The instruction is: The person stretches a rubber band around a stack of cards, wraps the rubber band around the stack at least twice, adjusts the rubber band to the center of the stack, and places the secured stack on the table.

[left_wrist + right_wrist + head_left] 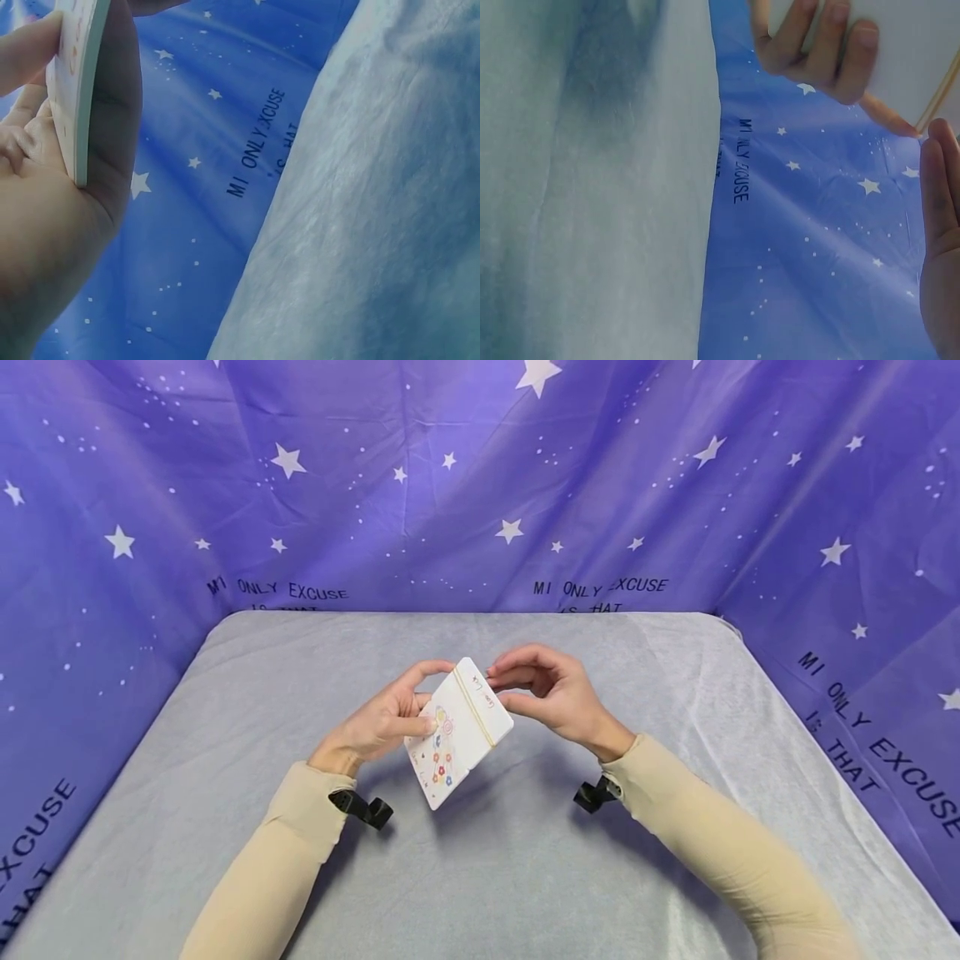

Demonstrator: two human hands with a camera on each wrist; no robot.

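My left hand (386, 718) holds a thin white notebook (459, 737) tilted above the table, thumb on the cover and the other fingers behind it. Small coloured flowers and handwriting decorate the cover, and a yellowish elastic band (476, 710) runs across it near one end. In the left wrist view the notebook (81, 97) appears edge-on against the palm. My right hand (562, 693) is at the banded end, its fingers gently bent and the fingertips right by the edge. The right wrist view shows the plain back of the notebook (911, 56), with left fingers spread over it.
A grey, soft cloth (600, 877) covers the table under both hands. Purple-blue curtains (420, 510) with white stars and black lettering hang behind the table and along its sides. Black wrist mounts (363, 808) stick out from both sleeves.
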